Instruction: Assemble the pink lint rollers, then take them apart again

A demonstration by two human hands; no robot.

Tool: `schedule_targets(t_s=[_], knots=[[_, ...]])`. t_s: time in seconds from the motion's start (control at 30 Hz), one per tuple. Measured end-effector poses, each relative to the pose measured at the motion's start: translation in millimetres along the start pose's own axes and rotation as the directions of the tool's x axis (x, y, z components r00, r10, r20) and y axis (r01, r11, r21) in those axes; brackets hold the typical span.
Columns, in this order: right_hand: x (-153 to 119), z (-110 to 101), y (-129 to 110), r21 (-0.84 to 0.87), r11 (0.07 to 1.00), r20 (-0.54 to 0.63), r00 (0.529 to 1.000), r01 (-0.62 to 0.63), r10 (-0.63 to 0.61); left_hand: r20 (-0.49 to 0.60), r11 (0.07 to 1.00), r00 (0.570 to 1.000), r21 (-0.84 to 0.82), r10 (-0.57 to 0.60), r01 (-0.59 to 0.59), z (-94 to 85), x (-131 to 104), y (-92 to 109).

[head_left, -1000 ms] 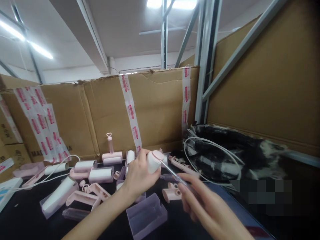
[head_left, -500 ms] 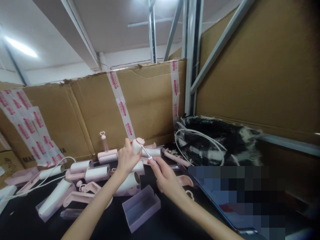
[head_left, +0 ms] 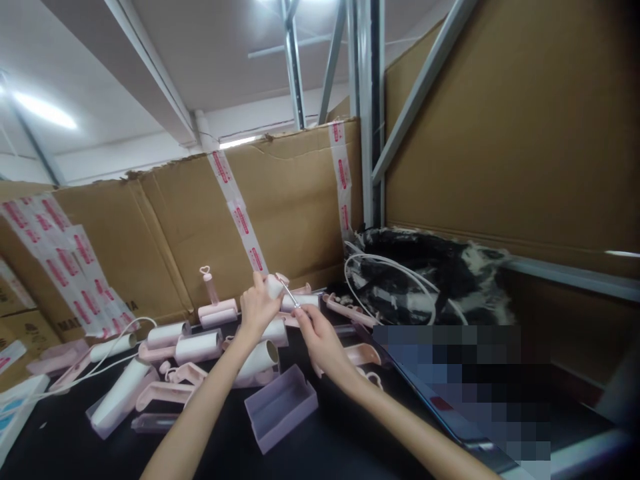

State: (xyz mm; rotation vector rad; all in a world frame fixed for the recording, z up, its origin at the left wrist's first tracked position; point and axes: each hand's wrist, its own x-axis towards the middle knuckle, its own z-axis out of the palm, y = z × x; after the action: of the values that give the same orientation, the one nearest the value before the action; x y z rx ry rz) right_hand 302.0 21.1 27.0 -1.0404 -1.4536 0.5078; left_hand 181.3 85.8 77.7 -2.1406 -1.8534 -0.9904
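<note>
My left hand (head_left: 256,312) is closed around a small white roller (head_left: 273,287) with a pale pink end piece, held up over the black table. In my right hand (head_left: 323,343) is a screwdriver (head_left: 289,291), its grip mostly hidden by my fingers. Its thin metal shaft points up and left to the roller's pink end. Whether the tip touches the pink piece or sits in it, I cannot make out. Just below my hands lies a translucent purple open box (head_left: 285,408).
Several white paper rolls (head_left: 199,347) and pink handle parts (head_left: 163,395) lie at the left. A pink stick with a heart-shaped top (head_left: 207,280) stands behind them. Cardboard (head_left: 295,200) walls the back; a white cable (head_left: 425,283) coils beside black plastic. A dark screen-like device (head_left: 425,393) is at right.
The view has shifted slightly. Both hands keep their holds on the roller and the screwdriver, and the pink end piece shows at a more edge-on angle.
</note>
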Motion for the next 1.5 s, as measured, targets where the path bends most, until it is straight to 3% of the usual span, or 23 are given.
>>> schedule_targets(t_s=[0.23,0.43,0.63,0.8,0.9,1.1,1.27,1.37,1.43,1.5], knots=[[0.4,1.2,3.9,0.018,1.0,0.06,0.998,0.015,-0.016,-0.023,0.951,0.995,-0.293,0.101,-0.104,0.3,-2.7,-15.0],[-4.2,3.3,4.6,0.022,0.999,0.067,0.997,-0.025,0.024,-0.032,0.982,0.996,-0.166,0.081,-0.086,-4.2,0.1,-12.1],[-4.4,3.5,8.3,0.061,0.997,0.08,0.996,-0.047,0.042,0.022,0.923,0.97,-0.313,0.241,-0.222,-6.5,3.5,-20.9],[-0.4,4.5,9.3,0.093,0.995,0.094,0.996,-0.019,0.01,-0.081,0.878,0.954,-0.373,0.29,-0.299,2.0,-0.8,-26.5],[1.6,5.0,10.3,0.093,0.996,0.117,0.993,-0.003,-0.008,-0.093,0.876,0.955,-0.38,0.282,-0.296,1.9,-2.9,-27.3],[8.7,7.7,16.9,0.093,0.995,0.141,0.989,0.038,-0.051,-0.025,0.856,0.982,-0.487,0.187,-0.175,-6.3,-9.6,-31.5],[26.8,5.4,30.5,0.108,0.994,0.051,0.999,0.01,-0.016,-0.194,0.764,0.974,-0.609,0.118,-0.214,-22.6,-10.2,-37.5],[37.6,0.2,31.5,0.108,0.994,0.034,0.999,-0.006,0.002,-0.222,0.84,0.966,-0.493,0.131,-0.228,-37.3,-8.4,-44.4],[40.3,-4.6,24.6,0.106,0.994,0.037,0.999,-0.003,-0.001,-0.193,0.935,0.965,-0.274,0.177,-0.226,-45.2,-10.5,-49.5],[37.4,-9.1,13.1,0.108,0.994,0.038,0.999,0.014,-0.018,-0.164,0.965,0.956,-0.058,0.244,-0.256,-49.4,-16.7,-53.8]])
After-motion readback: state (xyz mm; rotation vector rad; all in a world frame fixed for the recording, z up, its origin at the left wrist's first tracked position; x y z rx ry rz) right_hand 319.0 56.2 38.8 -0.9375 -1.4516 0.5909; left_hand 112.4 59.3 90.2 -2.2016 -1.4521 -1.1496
